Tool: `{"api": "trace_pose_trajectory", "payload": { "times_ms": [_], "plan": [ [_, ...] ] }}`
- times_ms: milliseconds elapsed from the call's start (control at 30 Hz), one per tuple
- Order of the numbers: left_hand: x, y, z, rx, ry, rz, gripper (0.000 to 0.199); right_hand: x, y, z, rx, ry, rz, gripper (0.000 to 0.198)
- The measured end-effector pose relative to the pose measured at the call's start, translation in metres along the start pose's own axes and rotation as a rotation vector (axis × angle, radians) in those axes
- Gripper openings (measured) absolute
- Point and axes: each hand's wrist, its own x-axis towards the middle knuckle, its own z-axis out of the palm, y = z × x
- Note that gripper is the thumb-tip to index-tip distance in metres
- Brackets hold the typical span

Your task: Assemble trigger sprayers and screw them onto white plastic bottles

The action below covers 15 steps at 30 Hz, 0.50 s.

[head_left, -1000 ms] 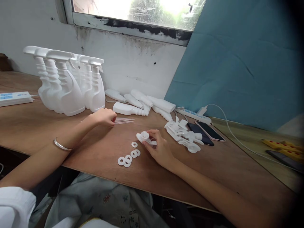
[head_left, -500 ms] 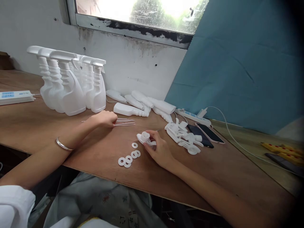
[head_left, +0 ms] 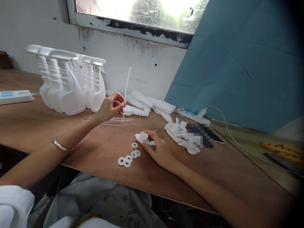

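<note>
Between the fingertips of my left hand point(head_left: 113, 106) a thin white tube point(head_left: 127, 83) stands nearly upright, raised over a small bundle of similar tubes point(head_left: 111, 121) lying on the table. My right hand point(head_left: 159, 148) is closed around a white spray-bottle trigger head point(head_left: 143, 137), its round collar facing up, low over the tabletop. Just left of that hand several flat white ring washers point(head_left: 122, 161) lie loose, some overlapping. A heap of other white trigger heads point(head_left: 180, 134) lies to the right, partly blurred out.
Assembled white spray bottles point(head_left: 71, 91) stand at the left back. Bottle bodies point(head_left: 161, 104) lie along the wall. Power strips point(head_left: 16, 97) are at the far left and right back; a phone point(head_left: 218, 138) and a white cable point(head_left: 228, 126) are on the right.
My left hand has lifted one tube from the bundle and turned it upright. My right hand, holding the trigger head, has shifted only slightly left.
</note>
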Motion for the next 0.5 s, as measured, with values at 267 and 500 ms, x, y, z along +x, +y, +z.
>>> {"api": "trace_pose_trajectory", "payload": {
  "times_ms": [267,500],
  "plan": [
    [-0.004,-0.014,0.015,-0.176,-0.129,-0.164,0.021,0.0,0.0,0.0,-0.003,-0.004,-0.009,0.031],
    [-0.006,-0.019,0.015,-0.123,-0.251,-0.262,0.022,0.0,0.001,0.001,-0.014,-0.001,0.003,0.031]
  ]
}}
